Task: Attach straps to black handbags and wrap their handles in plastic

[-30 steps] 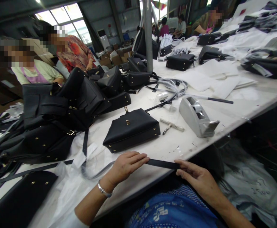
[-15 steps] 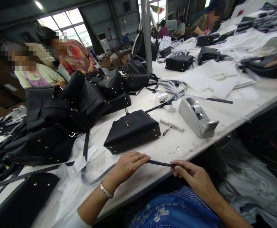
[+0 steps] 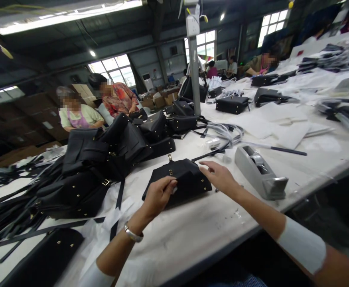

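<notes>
The boxy black leather-look handbag (image 3: 190,181) lies on the flat white bench (image 3: 192,229), our left hand (image 3: 158,196), fingers curled, before it and right hand (image 3: 219,178) at its corner; what either grasps we cannot tell.

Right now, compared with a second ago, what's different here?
Both hands moved forward from the edge of the table to the black bag: left hand at its front, right hand at the end nearer the tape dispenser. The strap is no longer stretched between them; where it went is unclear. Bag, dispenser and bag pile stayed put.
</notes>
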`<state>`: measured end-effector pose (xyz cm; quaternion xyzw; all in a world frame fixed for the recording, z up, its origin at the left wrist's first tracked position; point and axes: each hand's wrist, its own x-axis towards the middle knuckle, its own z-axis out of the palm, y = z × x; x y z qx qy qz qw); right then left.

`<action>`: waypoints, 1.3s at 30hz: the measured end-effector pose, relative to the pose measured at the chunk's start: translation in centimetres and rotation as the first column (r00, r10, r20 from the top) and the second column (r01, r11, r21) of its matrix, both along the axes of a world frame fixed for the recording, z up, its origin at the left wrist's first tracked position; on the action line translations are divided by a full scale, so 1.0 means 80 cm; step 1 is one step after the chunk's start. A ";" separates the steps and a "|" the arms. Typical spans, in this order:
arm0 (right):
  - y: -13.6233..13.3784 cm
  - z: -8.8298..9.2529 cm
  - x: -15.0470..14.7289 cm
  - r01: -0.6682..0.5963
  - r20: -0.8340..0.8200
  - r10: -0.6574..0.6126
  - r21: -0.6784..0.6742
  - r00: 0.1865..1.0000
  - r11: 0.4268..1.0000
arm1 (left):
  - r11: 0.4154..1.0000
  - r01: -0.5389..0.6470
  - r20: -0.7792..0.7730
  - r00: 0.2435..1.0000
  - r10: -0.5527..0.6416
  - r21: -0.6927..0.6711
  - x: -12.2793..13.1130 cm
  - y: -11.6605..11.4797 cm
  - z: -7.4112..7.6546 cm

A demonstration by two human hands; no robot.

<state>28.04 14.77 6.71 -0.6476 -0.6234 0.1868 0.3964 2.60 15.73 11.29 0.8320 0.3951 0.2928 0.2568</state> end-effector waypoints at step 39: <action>-0.163 -0.015 -0.027 -0.064 -0.007 0.087 0.617 0.996 0.784 | 0.830 0.099 -0.020 0.991 -0.131 -0.548 0.035 -0.065 0.001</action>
